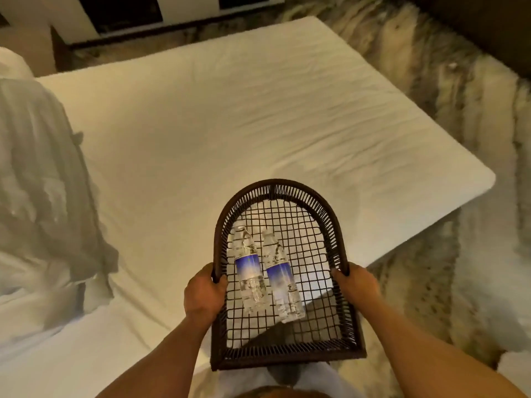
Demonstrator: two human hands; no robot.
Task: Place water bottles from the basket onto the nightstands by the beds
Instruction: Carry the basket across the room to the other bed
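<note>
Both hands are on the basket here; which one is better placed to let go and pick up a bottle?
Left, marginally. The left hand grips the basket rim right beside the nearer bottle; the right hand is farther from the second bottle. No nightstand is visible yet.

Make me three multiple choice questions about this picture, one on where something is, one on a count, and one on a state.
1. Where do the bottles lie?
A. In the basket
B. On the bed
C. On the carpet

2. How many bottles are there?
A. One
B. Two
C. Four

3. How is the basket held?
A. By the left hand alone
B. By the right hand alone
C. By both hands, one on each side

Answers:
1. A, since they rest side by side on the basket's mesh floor.
2. B, since two clear bottles with blue labels show.
3. C, since each hand grips one side of the rim.
</note>
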